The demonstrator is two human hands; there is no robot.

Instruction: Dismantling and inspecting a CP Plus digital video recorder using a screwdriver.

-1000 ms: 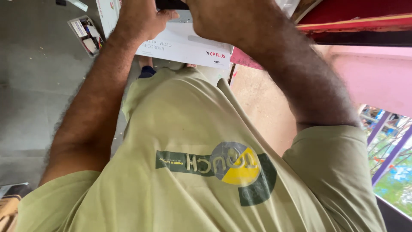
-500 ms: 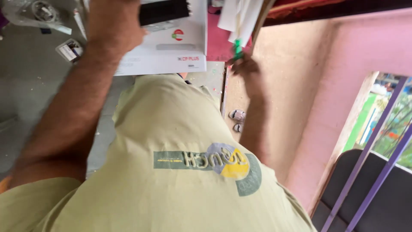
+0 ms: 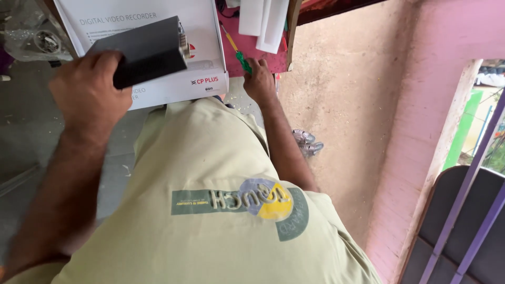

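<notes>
Two hands, one black box, one screwdriver.
Left hand (image 3: 89,92) grips the black box (image 3: 147,50) over one white carton (image 3: 158,31); right hand (image 3: 259,81) closed on the green-handled screwdriver (image 3: 236,50) at the pink tabletop (image 3: 252,60).

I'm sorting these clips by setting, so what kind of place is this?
Probably a doorway or porch of a house under repair, not a workshop: rough pink plastered wall, dusty concrete floor, and a red ledge holding a white box and a green-handled screwdriver.
</notes>
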